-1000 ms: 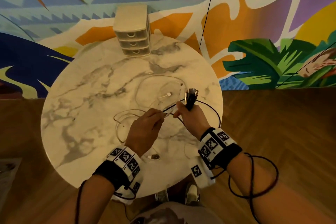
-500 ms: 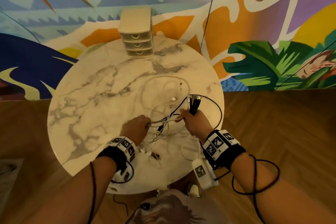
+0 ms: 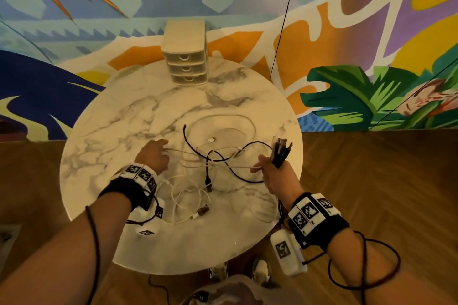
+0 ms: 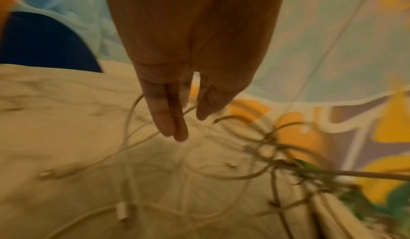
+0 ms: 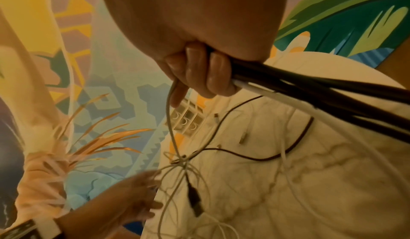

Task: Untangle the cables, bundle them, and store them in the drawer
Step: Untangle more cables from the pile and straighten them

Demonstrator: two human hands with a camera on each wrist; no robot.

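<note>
Black and white cables lie in a tangle point(image 3: 210, 162) on the round marble table point(image 3: 119, 116). My right hand point(image 3: 269, 171) grips a bunch of cable ends point(image 3: 281, 153) upright near the table's right edge. In the right wrist view that hand point(image 5: 199, 74) is curled round the dark and white leads point(image 5: 310, 92), and a grey strand runs down to the knot point(image 5: 182, 160). My left hand point(image 3: 155, 156) holds white strands pulled out to the left. In the left wrist view a white cable point(image 4: 131, 120) passes between its fingers point(image 4: 173, 120) and thumb. The three-drawer unit point(image 3: 186, 57) stands shut at the table's far edge.
A black plug point(image 3: 209, 184) dangles below the knot. Loose white loops point(image 3: 186, 202) lie near the table's front edge. A painted wall rises behind the table, with wooden floor around it. My feet show under the near rim.
My hands have drawn apart, the left one leftward and the right one rightward. The tangle now stretches between them, and a black cable end has come free onto the table.
</note>
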